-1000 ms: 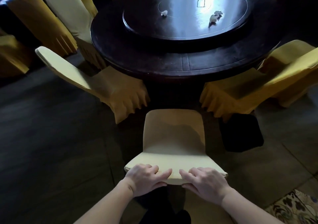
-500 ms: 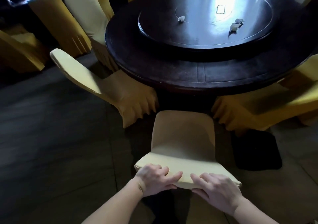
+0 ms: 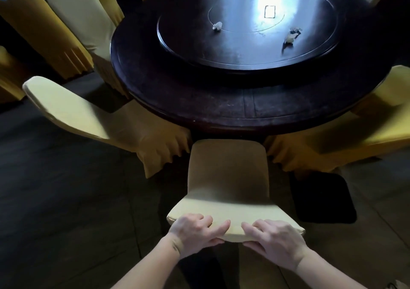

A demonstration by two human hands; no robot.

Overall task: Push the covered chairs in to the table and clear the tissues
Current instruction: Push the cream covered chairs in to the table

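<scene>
The smooth cream fabric top of the near covered chair (image 3: 228, 177) is gripped by the left hand (image 3: 195, 231) and right hand (image 3: 275, 240), at the round dark table (image 3: 199, 102). 2 crumpled tissues (image 3: 217, 25) are seen on the glossy turntable (image 3: 244, 51).

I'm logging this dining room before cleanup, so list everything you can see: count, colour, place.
Round table: one, dark wood, centre of view.
Turntable: one, dark and glossy, raised on the table's middle.
Crumpled tissues: two, whitish, on the turntable, one left, one right.
Held chair: one, pale yellow cover, nearest, seat front at the table's edge.
Left chair: one, pale yellow cover, angled at the table's left.
Right chair: one, golden yellow cover, at the table's right.
Far-left chairs: at least two, one cream, one golden; more are cut off at the frame edges.
Mat: one, black, on the floor to the right of the held chair.
Left hand, right hand: both gripping the top of the held chair's back.
</scene>
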